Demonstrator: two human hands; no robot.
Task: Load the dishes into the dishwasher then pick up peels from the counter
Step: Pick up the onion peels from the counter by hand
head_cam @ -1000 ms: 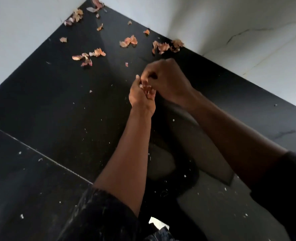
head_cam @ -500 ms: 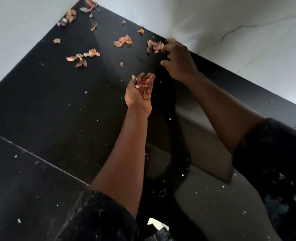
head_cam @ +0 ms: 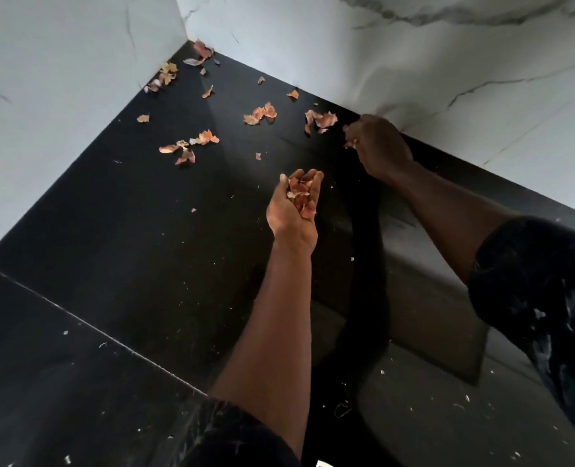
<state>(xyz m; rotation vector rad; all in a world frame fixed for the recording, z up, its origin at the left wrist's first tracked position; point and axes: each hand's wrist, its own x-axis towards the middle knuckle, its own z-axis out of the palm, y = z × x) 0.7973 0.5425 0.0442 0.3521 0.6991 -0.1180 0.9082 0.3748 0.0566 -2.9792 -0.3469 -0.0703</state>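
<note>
Cupping left hand (head_cam: 294,214) palm-up as bin for gathered papery orange-pink peels (head_cam: 301,197); right hand (head_cam: 379,146), curled, pinching another scrap (head_cam: 348,144) off glossy black counter (head_cam: 144,230).

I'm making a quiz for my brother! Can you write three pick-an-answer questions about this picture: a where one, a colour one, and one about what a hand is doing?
1. Where are the gathered peels? A) in the left hand B) in a bowl C) on the floor
2. What colour is the counter? A) white B) black C) green
3. How is the left hand? A) flat on the counter B) a tight empty fist C) palm up, cupped
Answers: 1 A, peels fill its palm; 2 B, the top is glossy black; 3 C, curved fingers cradle the peels.
</note>
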